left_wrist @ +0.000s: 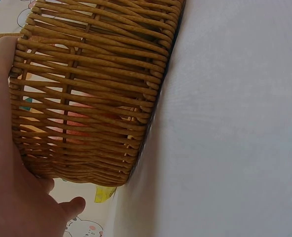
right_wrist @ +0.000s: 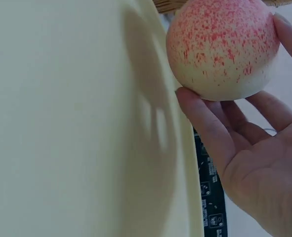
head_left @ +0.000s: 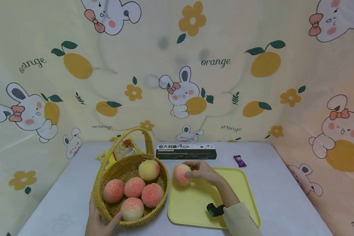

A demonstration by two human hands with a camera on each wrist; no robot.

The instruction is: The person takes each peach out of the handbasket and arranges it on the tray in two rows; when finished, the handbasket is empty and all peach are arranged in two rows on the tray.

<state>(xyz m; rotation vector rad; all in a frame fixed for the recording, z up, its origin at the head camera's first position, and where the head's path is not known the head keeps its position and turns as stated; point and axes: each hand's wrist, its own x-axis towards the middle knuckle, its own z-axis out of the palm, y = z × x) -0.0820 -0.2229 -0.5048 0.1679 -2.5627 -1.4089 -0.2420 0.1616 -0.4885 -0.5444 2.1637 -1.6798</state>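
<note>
Now, forearm (head_left: 226,191) slanting over tray (head_left: 191,211), right hand (head_left: 205,171) grasping peach (head_left: 181,174), left hand (head_left: 101,226) gripping basket (head_left: 150,218)

Six peaches (head_left: 181,175), one basket (head_left: 127,170), one tray (head_left: 191,206), one box (head_left: 186,152), one bag (head_left: 126,149), one small packet (head_left: 240,161)

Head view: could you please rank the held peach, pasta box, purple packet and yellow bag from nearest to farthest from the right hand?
1. Held peach: gripped by the right hand.
2. Pasta box: just behind the hand.
3. Purple packet: to the hand's right, past the far edge of the tray.
4. Yellow bag: to the left, behind the basket.
</note>
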